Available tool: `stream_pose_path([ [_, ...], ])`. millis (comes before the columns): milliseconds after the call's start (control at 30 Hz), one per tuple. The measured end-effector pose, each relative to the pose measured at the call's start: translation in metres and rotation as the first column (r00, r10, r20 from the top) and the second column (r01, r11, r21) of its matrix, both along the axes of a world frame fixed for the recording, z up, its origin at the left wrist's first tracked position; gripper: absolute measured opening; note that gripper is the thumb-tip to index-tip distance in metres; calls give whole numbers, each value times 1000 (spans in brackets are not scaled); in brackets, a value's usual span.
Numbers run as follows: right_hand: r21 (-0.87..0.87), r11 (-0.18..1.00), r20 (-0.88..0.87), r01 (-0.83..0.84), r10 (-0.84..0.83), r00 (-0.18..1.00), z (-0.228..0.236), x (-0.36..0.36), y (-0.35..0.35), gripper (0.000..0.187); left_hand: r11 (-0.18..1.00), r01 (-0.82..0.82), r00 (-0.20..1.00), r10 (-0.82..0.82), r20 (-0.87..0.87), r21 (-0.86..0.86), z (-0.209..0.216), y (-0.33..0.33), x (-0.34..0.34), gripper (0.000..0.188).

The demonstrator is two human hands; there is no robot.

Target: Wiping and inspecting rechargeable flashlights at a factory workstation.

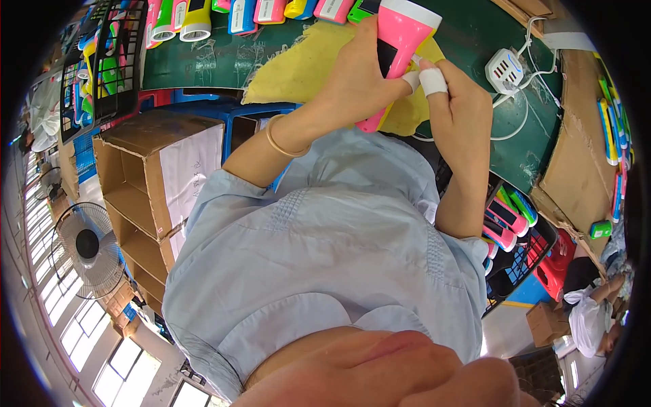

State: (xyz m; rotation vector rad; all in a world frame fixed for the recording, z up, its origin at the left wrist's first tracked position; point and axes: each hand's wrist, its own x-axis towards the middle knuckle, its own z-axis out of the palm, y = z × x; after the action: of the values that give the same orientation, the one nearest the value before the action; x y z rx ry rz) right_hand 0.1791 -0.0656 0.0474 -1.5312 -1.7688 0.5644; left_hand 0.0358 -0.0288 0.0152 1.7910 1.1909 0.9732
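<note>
A green table (475,34) is stretching across the top of the view; a cardboard shelf (156,132) is standing to its lower left, its compartments facing outward; a yellow cloth (298,71) is lying on the table, its left end spreading past the hands; a round fan (87,244) is standing beyond the shelf; a black basket (129,95) is holding colourful torches at the upper left, and a row of torches (243,15) is lining the far side of the table; the left hand (363,78) is wrapping its fingers around a pink torch (405,44), closing firmly on its body; the torch is slanting over the cloth, its wide white-rimmed head pointing away from the person; the right hand (461,95) is coming up just beside it, fingers curling and a fingertip lying close to its side, though whether it is gripping anything I cannot tell; a white charger (504,70) is sitting to the right, cables trailing; a bangle (278,140) is circling the left wrist; white tape (432,81) is wrapping a right-hand finger.
</note>
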Motion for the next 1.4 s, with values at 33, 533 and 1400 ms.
stream_pose_path([
  [33,-6,1000,-3,-7,7,1000,-2,0,3,24,988,-54,996,43,81,143,0,2,2,46],
  [533,-98,994,-90,-53,44,995,-6,6,19,23,993,-61,997,66,-41,102,16,2,13,66],
  [1400,-186,977,-644,-106,-40,764,-30,-12,4,43,851,401,406,167,899,-339,10,33,9,62],
])
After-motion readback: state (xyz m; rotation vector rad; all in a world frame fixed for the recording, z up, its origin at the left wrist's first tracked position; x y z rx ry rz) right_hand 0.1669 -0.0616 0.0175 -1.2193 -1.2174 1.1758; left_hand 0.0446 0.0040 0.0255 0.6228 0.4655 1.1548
